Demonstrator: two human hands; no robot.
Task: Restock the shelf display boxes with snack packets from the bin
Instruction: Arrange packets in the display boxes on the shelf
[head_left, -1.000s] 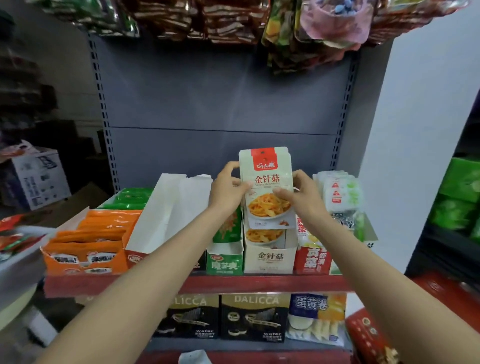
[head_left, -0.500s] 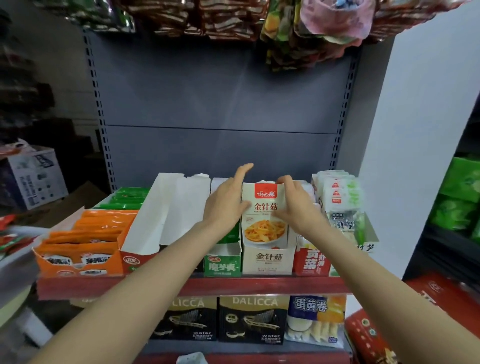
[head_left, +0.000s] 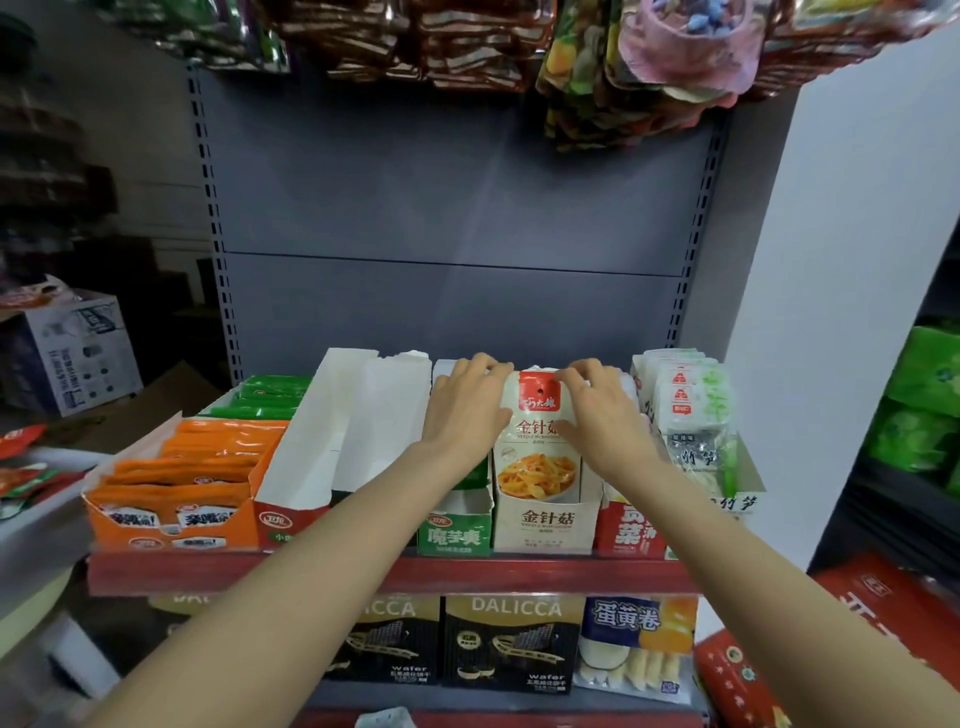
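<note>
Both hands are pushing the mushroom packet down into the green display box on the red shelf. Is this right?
Not quite: the head view shows the left hand and right hand pushing the mushroom packet into the white display box, not the green display box beside it, on the red shelf.

A small shop: display boxes (head_left: 543, 519) of snack packets are lining the red shelf (head_left: 363, 571) edge, and bagged snacks (head_left: 597, 67) are hanging above.
</note>
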